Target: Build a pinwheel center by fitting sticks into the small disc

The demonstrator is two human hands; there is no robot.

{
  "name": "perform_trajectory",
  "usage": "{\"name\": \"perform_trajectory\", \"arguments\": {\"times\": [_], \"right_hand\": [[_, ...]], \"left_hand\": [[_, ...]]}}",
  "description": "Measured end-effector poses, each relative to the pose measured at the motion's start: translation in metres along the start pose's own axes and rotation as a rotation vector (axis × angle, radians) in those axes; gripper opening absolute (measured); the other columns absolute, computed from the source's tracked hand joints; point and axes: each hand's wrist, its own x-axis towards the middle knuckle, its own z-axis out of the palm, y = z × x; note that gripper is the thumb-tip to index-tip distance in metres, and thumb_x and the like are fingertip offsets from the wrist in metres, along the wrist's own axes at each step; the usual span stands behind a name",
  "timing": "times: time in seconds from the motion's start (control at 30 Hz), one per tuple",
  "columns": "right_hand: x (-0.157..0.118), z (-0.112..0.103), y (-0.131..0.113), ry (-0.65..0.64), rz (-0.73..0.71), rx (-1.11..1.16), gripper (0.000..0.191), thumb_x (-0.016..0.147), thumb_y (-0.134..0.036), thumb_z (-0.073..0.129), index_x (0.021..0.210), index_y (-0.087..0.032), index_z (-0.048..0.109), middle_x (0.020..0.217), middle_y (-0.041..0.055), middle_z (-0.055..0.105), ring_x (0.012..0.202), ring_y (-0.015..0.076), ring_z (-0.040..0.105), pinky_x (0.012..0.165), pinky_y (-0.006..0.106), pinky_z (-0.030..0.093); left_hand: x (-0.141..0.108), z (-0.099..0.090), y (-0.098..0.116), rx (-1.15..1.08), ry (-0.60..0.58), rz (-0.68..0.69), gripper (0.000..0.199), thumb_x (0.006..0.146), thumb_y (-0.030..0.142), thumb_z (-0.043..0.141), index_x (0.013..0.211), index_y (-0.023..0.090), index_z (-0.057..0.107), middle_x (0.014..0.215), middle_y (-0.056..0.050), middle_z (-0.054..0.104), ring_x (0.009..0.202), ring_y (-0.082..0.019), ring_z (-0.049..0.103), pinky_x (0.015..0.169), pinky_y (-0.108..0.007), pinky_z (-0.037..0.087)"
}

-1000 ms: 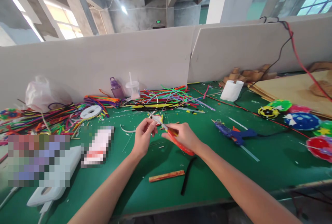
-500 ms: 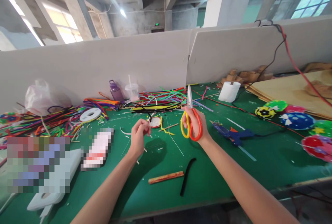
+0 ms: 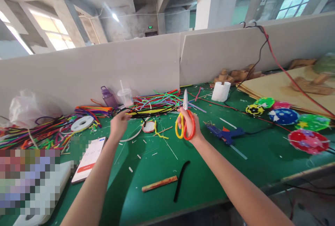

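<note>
Yellow-and-red-handled scissors (image 3: pixel 185 100) point away from me, blades together, with my right hand (image 3: pixel 188 123) wrapped round their handles. My left hand (image 3: pixel 119 124) is stretched forward over the table near the pipe cleaner pile (image 3: pixel 157 102); its fingers are blurred, and whether they hold anything is unclear. Between the hands lies a small round white piece with a reddish rim (image 3: pixel 148 126), a black stem rising beside it. A bent yellow pipe cleaner (image 3: pixel 159 131) lies just right of it. Nearer me are a reddish-brown stick (image 3: pixel 159 184) and a black strip (image 3: pixel 180 182).
A blue glue gun (image 3: pixel 225 134) with its cord lies at right, near colourful round flower pieces (image 3: pixel 284 116). Left are a phone (image 3: pixel 90 159) and a ribbon spool (image 3: pixel 82 123). A purple bottle (image 3: pixel 108 96) and lidded cup (image 3: pixel 125 96) stand at the back.
My left hand has moved left and forward, away from the round piece toward the pile. My right hand still holds the scissors. The view has turned slightly right.
</note>
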Motion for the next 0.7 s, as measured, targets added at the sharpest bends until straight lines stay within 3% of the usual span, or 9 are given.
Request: {"name": "perform_trajectory", "arguments": {"times": [0.1,0.17,0.27,0.4,0.6,0.7], "right_hand": [[-0.001,0.001,-0.001,0.003,-0.001,0.000,0.036,0.073,-0.052,0.064,0.081,-0.018,0.055,0.049,-0.0056,0.050,0.036,0.0070,0.043,0.036,0.020,0.032],[-0.002,0.001,-0.001,0.006,0.000,-0.019,0.036,0.073,-0.052,0.064,0.080,-0.018,0.055,0.049,-0.0057,0.050,0.035,0.0071,0.043,0.035,0.020,0.031],[-0.003,0.002,0.000,0.001,0.008,-0.053,0.035,0.073,-0.051,0.063,0.076,-0.018,0.054,0.048,-0.0055,0.049,0.035,0.0074,0.043,0.035,0.021,0.030],[-0.003,0.004,0.001,-0.013,0.024,-0.059,0.033,0.073,-0.049,0.062,0.074,-0.019,0.050,0.048,-0.0058,0.049,0.035,0.0075,0.044,0.036,0.020,0.031],[-0.004,0.005,-0.001,-0.018,0.016,-0.106,0.030,0.075,-0.047,0.062,0.074,-0.018,0.052,0.048,-0.0056,0.049,0.035,0.0071,0.042,0.035,0.020,0.032],[-0.005,0.005,-0.002,-0.010,0.021,-0.137,0.031,0.075,-0.048,0.061,0.073,-0.018,0.053,0.048,-0.0042,0.050,0.035,0.0082,0.044,0.036,0.021,0.033]], "left_hand": [[-0.017,0.051,0.030,0.238,-0.205,0.398,0.015,0.073,0.018,0.057,0.076,0.021,0.072,0.083,-0.008,0.071,0.084,-0.024,0.061,0.081,-0.035,0.045],[-0.029,0.084,0.053,0.412,-0.298,0.511,0.017,0.075,0.016,0.056,0.072,0.019,0.072,0.086,-0.011,0.069,0.093,-0.026,0.057,0.085,-0.037,0.043],[-0.038,0.121,0.077,0.736,-0.442,0.408,0.018,0.077,0.014,0.055,0.083,0.013,0.072,0.098,-0.018,0.066,0.104,-0.031,0.049,0.086,-0.040,0.041],[-0.034,0.150,0.087,0.796,-0.499,0.308,0.016,0.073,0.010,0.060,0.084,0.012,0.071,0.100,-0.020,0.066,0.109,-0.034,0.046,0.085,-0.043,0.039],[-0.021,0.168,0.089,0.701,-0.526,0.202,0.013,0.075,0.007,0.058,0.077,0.011,0.070,0.098,-0.023,0.068,0.109,-0.036,0.049,0.084,-0.048,0.041],[-0.013,0.166,0.089,0.529,-0.546,0.195,0.006,0.067,0.009,0.064,0.064,0.013,0.068,0.082,-0.018,0.070,0.100,-0.036,0.056,0.081,-0.048,0.043]]}}
